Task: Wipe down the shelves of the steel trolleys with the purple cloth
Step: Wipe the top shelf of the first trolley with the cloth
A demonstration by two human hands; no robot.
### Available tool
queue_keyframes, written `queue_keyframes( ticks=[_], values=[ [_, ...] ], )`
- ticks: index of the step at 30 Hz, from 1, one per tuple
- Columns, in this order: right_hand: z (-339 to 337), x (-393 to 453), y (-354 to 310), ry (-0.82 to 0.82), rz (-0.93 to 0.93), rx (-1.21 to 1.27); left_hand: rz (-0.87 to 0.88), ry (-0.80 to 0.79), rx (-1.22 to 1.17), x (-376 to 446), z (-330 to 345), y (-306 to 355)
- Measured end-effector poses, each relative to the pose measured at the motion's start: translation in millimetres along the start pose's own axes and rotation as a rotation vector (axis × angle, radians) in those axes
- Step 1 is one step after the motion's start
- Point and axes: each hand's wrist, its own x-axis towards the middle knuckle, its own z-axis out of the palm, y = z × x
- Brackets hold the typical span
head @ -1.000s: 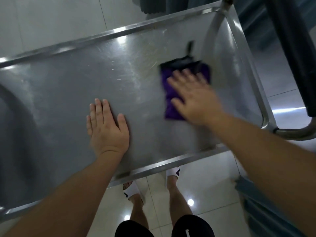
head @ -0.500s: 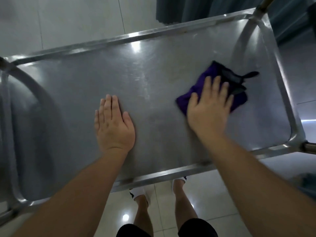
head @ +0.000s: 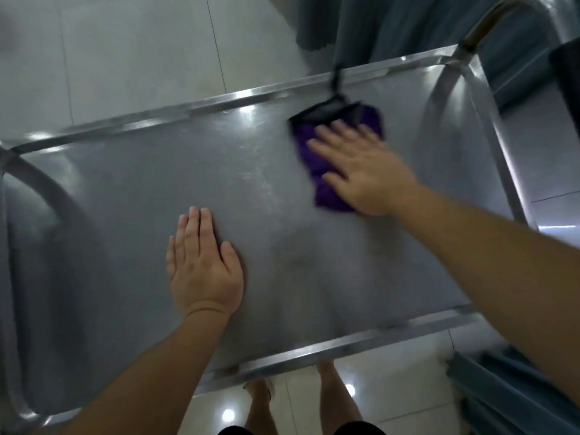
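Note:
The steel trolley's top shelf [head: 131, 196] fills most of the view, a flat brushed-metal sheet with a raised rim. A purple cloth [head: 317, 158] with a black edge and a black strap lies on the shelf's far right part, close to the far rim. My right hand [head: 364, 171] presses flat on the cloth, fingers spread and pointing left and away; the hand is blurred. My left hand [head: 204, 265] rests palm down on the bare steel near the middle, fingers together, holding nothing.
A curved steel handle tube [head: 480, 20] rises at the far right corner, another bends at the left end [head: 34, 180]. Blue-grey curtain fabric [head: 392, 23] hangs beyond the far rim, and more fabric [head: 502, 390] at lower right. White tiled floor [head: 125, 51] surrounds the trolley.
My right hand has slid the cloth away from me toward the far rim and turned it, so the strap now points over the rim. My left hand has stayed flat in place.

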Motion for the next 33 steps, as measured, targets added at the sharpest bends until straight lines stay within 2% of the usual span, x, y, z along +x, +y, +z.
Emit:
queue_keyframes(
  ticks=[4,7,9,11,13,16,19,20,22,24,26,33],
  values=[
    [-5.5,-28.1,83.2,0.069,0.582,0.057,0.001,-0.003,0.004,-0.7,-1.0,0.6],
    [-3.7,-16.1,67.2,0.127,1.021,0.167,-0.003,0.005,0.009,0.3,-0.5,0.1],
    [-5.7,8.2,30.5,0.162,1.123,0.24,0.0,0.014,0.014,0.5,1.1,-0.7],
    [-6.5,29.3,-16.6,0.185,1.055,0.251,0.007,0.021,0.024,0.0,3.6,-1.4],
    [-6.6,47.1,-69.2,0.184,0.894,0.213,0.006,0.016,0.03,0.0,5.2,-2.3],
    [-5.3,76.4,-133.3,0.119,0.432,0.164,-0.009,0.0,0.043,-0.2,5.3,-2.9],
    [-9.1,108.5,-143.8,-0.002,-0.124,0.064,-0.011,-0.021,0.061,-1.1,3.6,-1.0],
    [-9.1,117.7,-138.5,-0.025,-0.246,0.037,-0.009,-0.02,0.071,-1.5,3.4,-1.1],
    [-9.8,129.9,-122.9,-0.046,-0.349,0.011,-0.002,-0.021,0.075,-1.7,3.7,-1.5],
    [-13.2,135.9,-101.4,-0.029,-0.314,0.025,0.003,-0.027,0.077,-2.2,3.0,-2.4],
    [-19.0,133.3,-67.5,0.008,-0.173,0.046,0.003,-0.03,0.076,-2.6,1.8,-2.9],
    [-33.5,55.7,116.2,0.089,0.651,0.14,0.0,-0.027,0.06,-2.3,1.1,-2.1]
  ],
)
